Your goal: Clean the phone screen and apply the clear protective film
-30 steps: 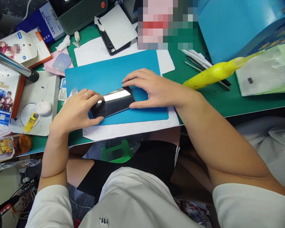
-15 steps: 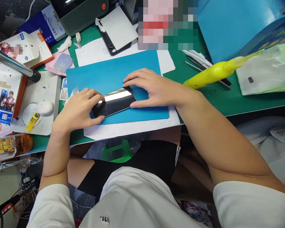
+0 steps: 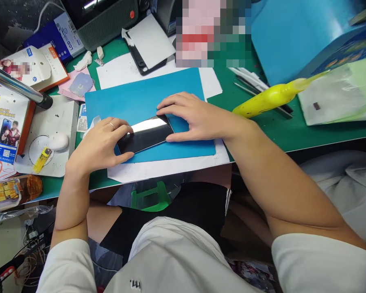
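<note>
A black, glossy smartphone (image 3: 149, 133) lies slightly slanted on a blue mat (image 3: 118, 95), its screen up and reflecting a bright band of light. My left hand (image 3: 102, 142), with a ring on one finger, grips the phone's left end between thumb and fingers. At the other end, my right hand (image 3: 192, 118) holds the corners, thumb on the near side and fingertips on the far side. Under the mat are white paper sheets (image 3: 131, 173). Behind it rests a dark phone-shaped piece (image 3: 137, 59) partly covered by a white card (image 3: 154, 40).
A yellow bottle with a thin nozzle (image 3: 265, 99) lies by my right forearm. To the left are a grey plate (image 3: 57, 118) with a yellow lighter (image 3: 42, 160), a metal pole (image 3: 18, 85), boxes (image 3: 9, 130) and an amber-coloured bottle (image 3: 30, 186). A blue box (image 3: 286, 36) stands back right.
The camera view shifts slightly. Both hands keep their hold at the two ends of the smartphone, which stays in nearly the same place on the mat.
</note>
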`<state>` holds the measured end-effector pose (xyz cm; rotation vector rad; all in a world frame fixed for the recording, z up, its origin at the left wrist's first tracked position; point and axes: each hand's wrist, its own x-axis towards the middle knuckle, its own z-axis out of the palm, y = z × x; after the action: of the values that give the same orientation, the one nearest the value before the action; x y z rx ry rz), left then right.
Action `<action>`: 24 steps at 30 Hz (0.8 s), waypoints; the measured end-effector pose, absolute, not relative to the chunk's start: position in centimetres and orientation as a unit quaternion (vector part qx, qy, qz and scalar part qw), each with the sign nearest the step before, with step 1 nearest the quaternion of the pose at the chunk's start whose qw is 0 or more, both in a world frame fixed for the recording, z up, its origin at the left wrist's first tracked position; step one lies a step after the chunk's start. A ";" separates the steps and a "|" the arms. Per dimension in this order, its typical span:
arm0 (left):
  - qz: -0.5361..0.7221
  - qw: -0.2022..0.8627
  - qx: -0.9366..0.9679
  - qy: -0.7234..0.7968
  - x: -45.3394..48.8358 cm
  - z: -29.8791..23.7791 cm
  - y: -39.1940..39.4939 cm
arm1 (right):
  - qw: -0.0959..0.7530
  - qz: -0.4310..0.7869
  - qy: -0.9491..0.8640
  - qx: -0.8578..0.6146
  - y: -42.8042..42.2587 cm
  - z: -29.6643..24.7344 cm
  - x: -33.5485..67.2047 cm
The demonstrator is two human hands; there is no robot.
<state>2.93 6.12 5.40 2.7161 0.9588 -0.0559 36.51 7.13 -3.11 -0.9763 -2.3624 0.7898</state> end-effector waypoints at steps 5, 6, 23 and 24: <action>-0.026 0.127 0.935 0.330 3.0 5.6 6.0 | 0.222 0.291 -0.859 -0.358 7.2 -2.8 36.4; -0.028 0.127 0.934 0.334 3.0 5.6 6.0 | 0.221 0.291 -0.859 -0.358 7.2 -2.8 36.4; -0.037 0.112 0.935 0.334 3.2 5.7 5.9 | 0.228 0.291 -0.860 -0.352 7.2 -2.8 36.4; -0.038 0.112 0.935 0.335 3.2 5.7 5.9 | 0.228 0.290 -0.860 -0.352 7.2 -2.8 36.4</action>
<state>3.18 5.92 5.74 2.7441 0.9836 -0.1111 36.37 7.21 -2.82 -0.9684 -2.3702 0.7992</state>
